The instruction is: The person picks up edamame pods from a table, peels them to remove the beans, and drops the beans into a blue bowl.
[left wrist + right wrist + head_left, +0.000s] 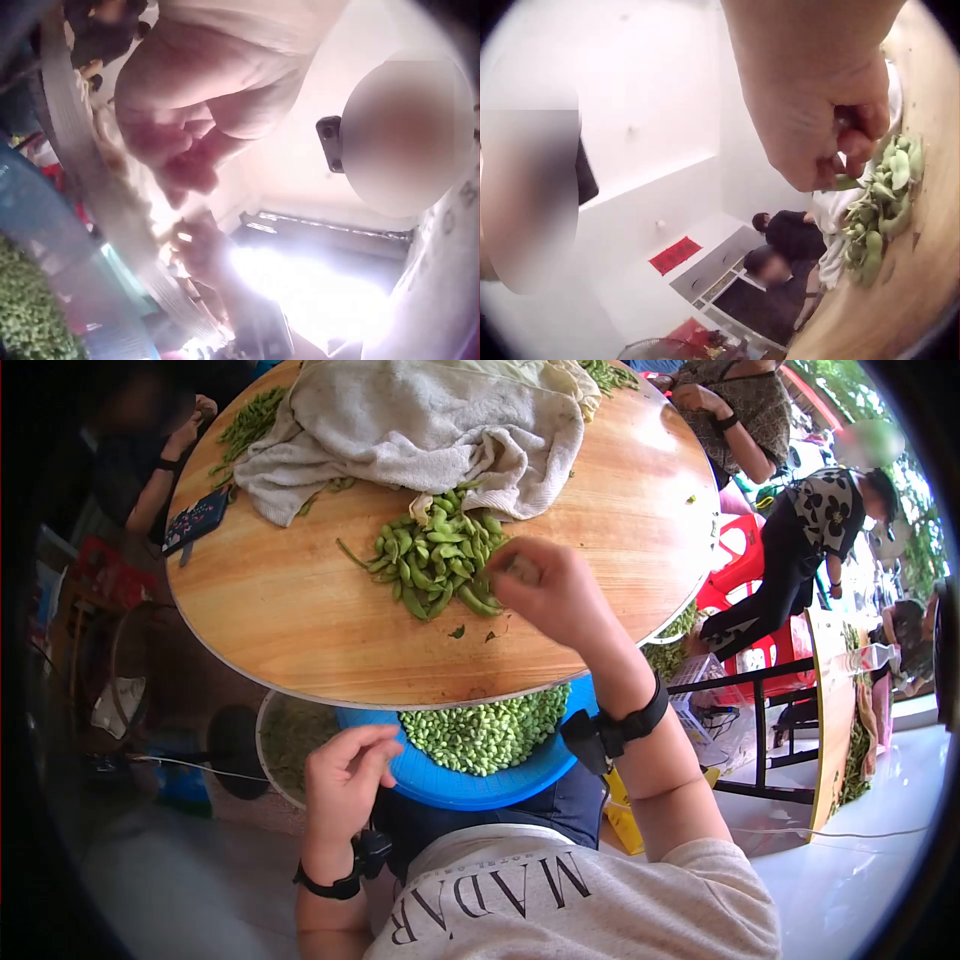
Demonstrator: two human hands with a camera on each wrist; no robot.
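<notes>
A heap of green soybean pods (440,555) lies on the round wooden table. My right hand (548,595) is at the heap's right side with fingers curled; in the right wrist view a green pod (847,182) shows at its fingertips. Near the table's front edge, my left hand (345,775) hangs over the left rim of a blue basin (465,796). Its fingers are loosely bent, and nothing shows between them in the left wrist view. Shelled green beans (485,735) fill the basin, which sits at my lap partly under the tabletop.
A crumpled grey towel (420,430) covers the table's far part, with more pods (250,430) beside it. A dark phone (197,520) lies near the left edge. Other people are around the table, and red plastic chairs (740,550) stand to the right.
</notes>
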